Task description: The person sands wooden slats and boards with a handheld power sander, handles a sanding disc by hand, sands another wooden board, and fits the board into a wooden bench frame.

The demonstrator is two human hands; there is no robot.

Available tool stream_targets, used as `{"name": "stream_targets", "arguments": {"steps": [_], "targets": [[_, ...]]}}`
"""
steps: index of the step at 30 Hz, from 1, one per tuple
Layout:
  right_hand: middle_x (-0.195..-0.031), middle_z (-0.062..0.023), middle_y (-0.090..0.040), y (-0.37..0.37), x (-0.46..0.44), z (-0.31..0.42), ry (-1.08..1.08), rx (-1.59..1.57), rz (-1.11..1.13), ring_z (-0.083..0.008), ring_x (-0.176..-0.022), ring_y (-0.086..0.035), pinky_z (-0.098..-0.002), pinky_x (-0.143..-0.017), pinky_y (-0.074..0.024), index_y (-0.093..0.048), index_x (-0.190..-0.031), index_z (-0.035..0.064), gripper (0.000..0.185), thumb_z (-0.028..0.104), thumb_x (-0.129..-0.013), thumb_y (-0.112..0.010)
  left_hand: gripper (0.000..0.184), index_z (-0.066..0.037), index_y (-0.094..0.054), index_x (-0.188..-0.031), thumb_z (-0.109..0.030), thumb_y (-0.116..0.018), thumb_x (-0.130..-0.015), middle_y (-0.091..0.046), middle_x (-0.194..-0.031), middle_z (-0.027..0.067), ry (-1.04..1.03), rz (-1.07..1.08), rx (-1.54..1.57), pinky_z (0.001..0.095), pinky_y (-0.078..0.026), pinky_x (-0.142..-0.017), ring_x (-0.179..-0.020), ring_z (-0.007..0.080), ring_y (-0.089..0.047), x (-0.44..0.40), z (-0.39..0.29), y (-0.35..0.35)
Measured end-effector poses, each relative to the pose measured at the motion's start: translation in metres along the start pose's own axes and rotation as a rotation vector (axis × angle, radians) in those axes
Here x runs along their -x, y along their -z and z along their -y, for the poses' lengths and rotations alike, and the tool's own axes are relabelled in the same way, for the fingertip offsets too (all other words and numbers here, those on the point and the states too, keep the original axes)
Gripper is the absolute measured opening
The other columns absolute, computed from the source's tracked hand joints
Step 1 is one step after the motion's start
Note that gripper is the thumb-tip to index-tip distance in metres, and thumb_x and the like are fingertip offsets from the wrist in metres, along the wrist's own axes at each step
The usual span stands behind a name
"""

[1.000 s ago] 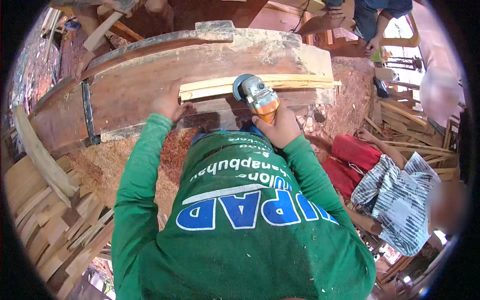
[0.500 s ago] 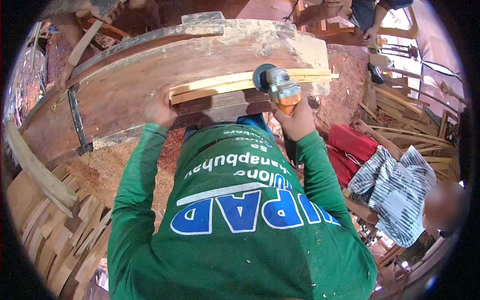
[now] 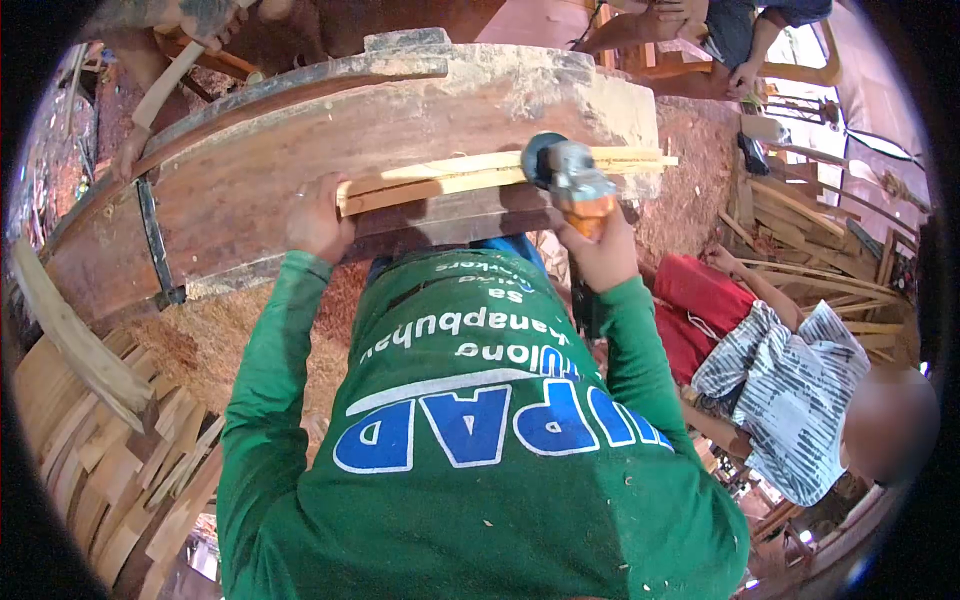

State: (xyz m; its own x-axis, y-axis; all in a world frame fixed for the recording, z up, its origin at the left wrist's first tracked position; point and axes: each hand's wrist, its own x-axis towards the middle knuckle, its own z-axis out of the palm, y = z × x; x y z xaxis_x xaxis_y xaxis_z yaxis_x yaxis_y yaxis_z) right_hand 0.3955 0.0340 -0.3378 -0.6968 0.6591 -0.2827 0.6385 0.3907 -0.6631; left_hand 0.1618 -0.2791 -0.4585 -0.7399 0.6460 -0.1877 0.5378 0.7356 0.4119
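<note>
Sawdust (image 3: pixel 620 105) lies pale over the one-o'clock part of a broad, reddish-brown wooden board (image 3: pixel 250 165) that spans the view from nine o'clock to two. On it, at twelve o'clock from the view's middle, rest two long, narrow, pale yellow wooden strips (image 3: pixel 420 186), side by side with a dark line between them, their two-o'clock end reaching the board's edge. At two o'clock, the person's right hand (image 3: pixel 603 250) is wrapped around the orange body of a silver-and-orange metal angle grinder (image 3: pixel 580 185). The grinder's dark round disc (image 3: pixel 537 160) sits over the strips, past their middle toward two o'clock; the tool is blurred, so whether disc and wood touch cannot be told. At ten o'clock, the person's left hand (image 3: pixel 318 222) lies against the opposite end of the strips, its fingers partly hidden, so one cannot tell whether it grips them. A narrow black bar (image 3: pixel 152 225) crosses the board at nine o'clock. A long-sleeved green shirt with blue and white lettering (image 3: pixel 480 530) fills six o'clock, a stack of light brown wooden pieces (image 3: pixel 105 440) stands at eight, and another person in a streaked grey-and-white shirt (image 3: pixel 790 390) is between three and four.
</note>
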Motion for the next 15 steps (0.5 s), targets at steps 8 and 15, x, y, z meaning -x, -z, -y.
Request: {"name": "stream_targets", "arguments": {"steps": [8, 15], "targets": [[-0.104, -0.0089, -0.075, 0.050, 0.015, -0.042, -0.142, -0.299, -0.048, -0.0160, -0.089, -0.070, -0.0336, -0.082, -0.0561, -0.069, -0.114, -0.0013, 0.033, 0.013, -0.086, -0.080, 0.084, -0.018, -0.049, -0.153, -0.039, -0.082, -0.078, -0.039, -0.164, 0.0095, -0.482, 0.013, -0.124, 0.0533, -0.028, -0.121, -0.152, 0.0309, -0.035, -0.009, -0.096, -0.006], [-0.098, -0.0074, -0.072, 0.061, -0.008, -0.018, -0.112, -0.579, -0.046, -0.0143, -0.079, -0.068, -0.0305, -0.072, -0.0561, -0.067, -0.117, -0.0006, 0.036, 0.020, -0.089, -0.077, 0.079, -0.010, -0.043, -0.155, -0.032, -0.078, -0.087, -0.051, -0.155, 0.0175, -0.624, 0.824, 0.769, 0.0482, -0.039, -0.116, -0.141, 0.0357, -0.050, -0.038, -0.210, -0.026]]}}
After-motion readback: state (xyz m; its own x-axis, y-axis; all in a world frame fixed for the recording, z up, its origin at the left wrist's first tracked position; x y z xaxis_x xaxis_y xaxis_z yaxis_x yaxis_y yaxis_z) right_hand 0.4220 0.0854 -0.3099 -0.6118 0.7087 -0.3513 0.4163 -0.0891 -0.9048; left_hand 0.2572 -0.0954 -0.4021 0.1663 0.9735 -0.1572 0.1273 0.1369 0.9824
